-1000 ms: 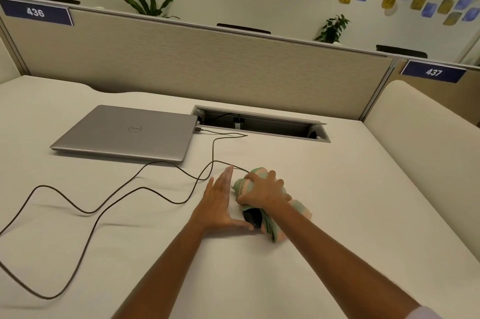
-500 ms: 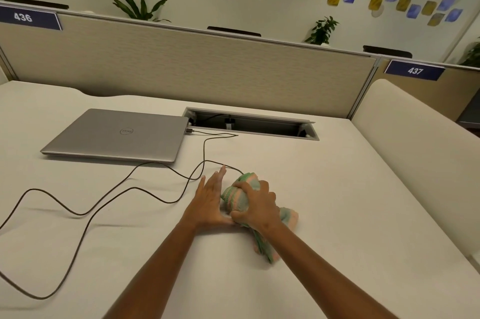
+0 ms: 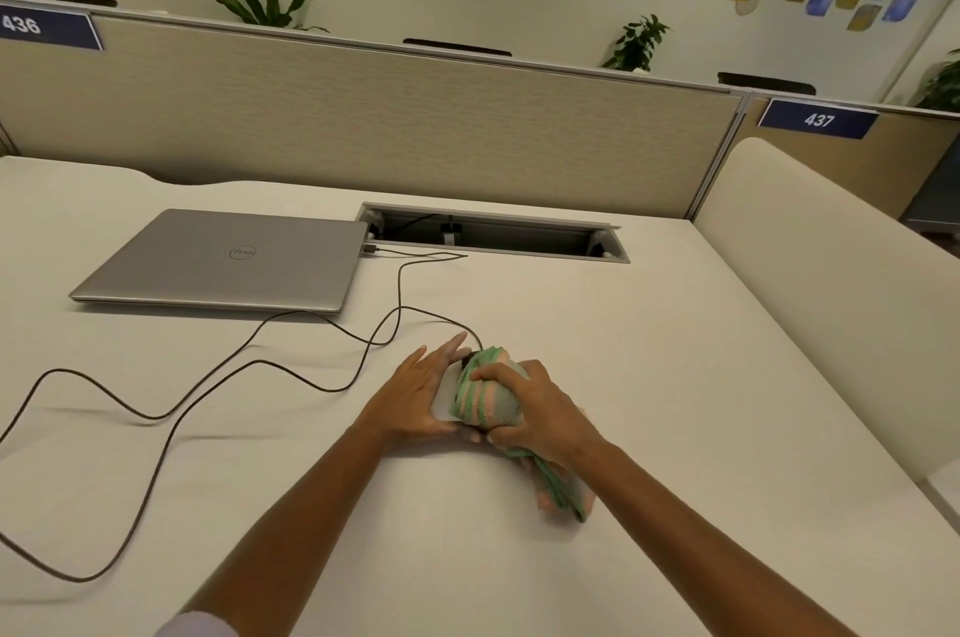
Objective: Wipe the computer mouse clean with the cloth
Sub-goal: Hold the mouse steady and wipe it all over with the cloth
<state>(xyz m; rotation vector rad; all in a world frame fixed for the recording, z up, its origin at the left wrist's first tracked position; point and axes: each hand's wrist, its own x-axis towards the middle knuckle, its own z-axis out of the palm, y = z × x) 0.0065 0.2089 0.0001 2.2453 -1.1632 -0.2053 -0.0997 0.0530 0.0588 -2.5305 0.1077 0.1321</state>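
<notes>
On the desk, one laptop; the right hand holds one cloth.

desk: white, under my hands.
laptop: closed, beyond and left of my left hand.
cable: loops left of that hand.
cloth: bunched in my right hand.

On my feed, the left forearm was bare up to a pale, whitish sleeve, of which only a rounded edge showed at the bottom border. The right forearm was bare along all I could see. The left hand and right hand were bare too.
</notes>
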